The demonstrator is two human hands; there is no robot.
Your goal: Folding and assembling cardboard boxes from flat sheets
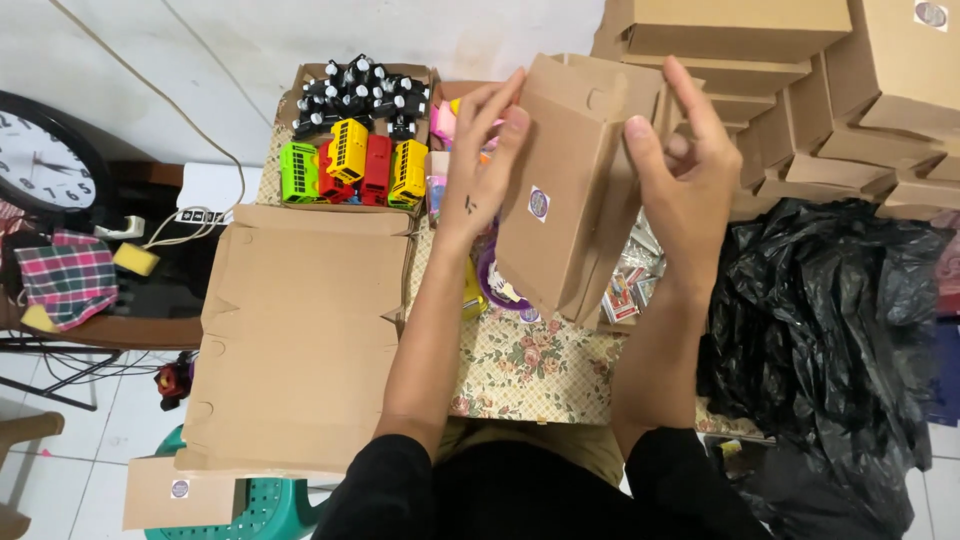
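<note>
A small brown cardboard box (560, 190) with a round sticker on its side is held up between both hands above a floral-covered table (520, 370). My left hand (480, 165) presses its left side with the fingers spread along the upper edge. My right hand (680, 160) grips its right side near the open top flaps. Under the box lie small packets (630, 285) and a purple round thing (497, 285), partly hidden.
A flat unfolded cardboard sheet (300, 340) lies to the left. Behind it a box holds yellow, red and green toy buses (350, 165) and black toys. Folded brown boxes (800, 90) are stacked at the back right. A black plastic bag (830, 310) sits to the right. A wall clock (40, 160) leans at far left.
</note>
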